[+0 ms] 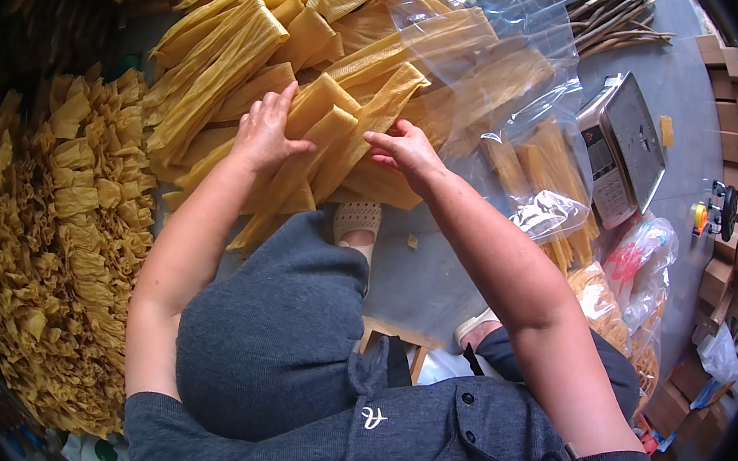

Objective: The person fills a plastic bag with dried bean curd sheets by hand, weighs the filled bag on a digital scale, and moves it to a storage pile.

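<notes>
Folded yellow sheets that look like dried tofu skin lie in a loose pile before me. My left hand rests against the left side of a folded sheet, its thumb spread from the fingers. At the right edge of a slanting sheet is my right hand, its fingers apart and slightly curled. Whether its fingertips touch that sheet is hard to make out. Beyond the right hand, a clear plastic bag lies partly over the sheets. More yellow strips show through its lower part.
Stacked crinkled yellow sheets rise on the left. A digital scale stands at right, below a bundle of brown sticks. Filled plastic bags lie by my right arm. A tape dispenser and brown cardboard boxes are farther right.
</notes>
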Available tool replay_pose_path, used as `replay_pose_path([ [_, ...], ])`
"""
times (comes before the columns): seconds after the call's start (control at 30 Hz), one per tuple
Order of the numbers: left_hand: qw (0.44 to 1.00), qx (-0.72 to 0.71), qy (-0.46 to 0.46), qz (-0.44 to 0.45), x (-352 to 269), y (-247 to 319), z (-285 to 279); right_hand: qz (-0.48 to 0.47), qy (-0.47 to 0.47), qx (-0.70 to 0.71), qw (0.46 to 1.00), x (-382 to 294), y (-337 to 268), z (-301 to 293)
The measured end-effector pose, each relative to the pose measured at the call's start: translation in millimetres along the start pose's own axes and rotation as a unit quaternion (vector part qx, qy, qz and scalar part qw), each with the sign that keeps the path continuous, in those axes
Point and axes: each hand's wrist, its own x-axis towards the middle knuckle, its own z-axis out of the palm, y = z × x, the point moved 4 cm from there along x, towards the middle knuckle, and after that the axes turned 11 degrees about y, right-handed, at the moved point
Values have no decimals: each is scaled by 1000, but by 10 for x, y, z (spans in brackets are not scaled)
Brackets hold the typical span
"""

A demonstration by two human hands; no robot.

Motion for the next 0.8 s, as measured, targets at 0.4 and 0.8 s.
replay_pose_path([
  [0.4, 910, -397, -99, -68, 91, 91, 102, -80, 94, 40, 992, -309, 18, 13],
  [0.8, 800, -591, -36, -96, 269, 579, -205, -192, -48, 77, 977, -265, -484, 14],
])
